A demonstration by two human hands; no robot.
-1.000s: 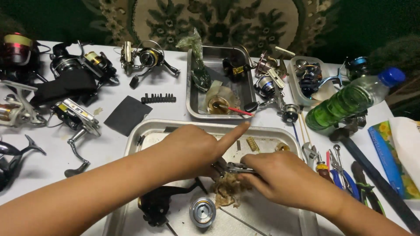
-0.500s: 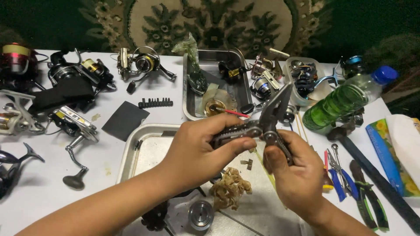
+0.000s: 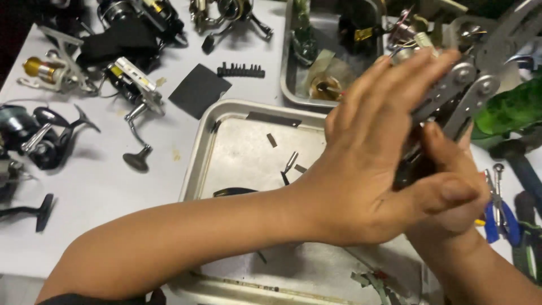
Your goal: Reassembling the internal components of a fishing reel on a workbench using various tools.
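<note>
Head view: left hand (image 3: 367,169) and right hand (image 3: 451,197) both clasp a folding multi-tool (image 3: 457,93), raised above the metal tray (image 3: 237,113). Handles look partly unfolded; small parts lie loose in tray, fishing reels (image 3: 51,70) untouched.

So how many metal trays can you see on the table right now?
2. One large metal tray sits under the hands in the centre; a smaller tray lies behind it at the top, holding reel parts. Others may be hidden behind the left hand.
</note>
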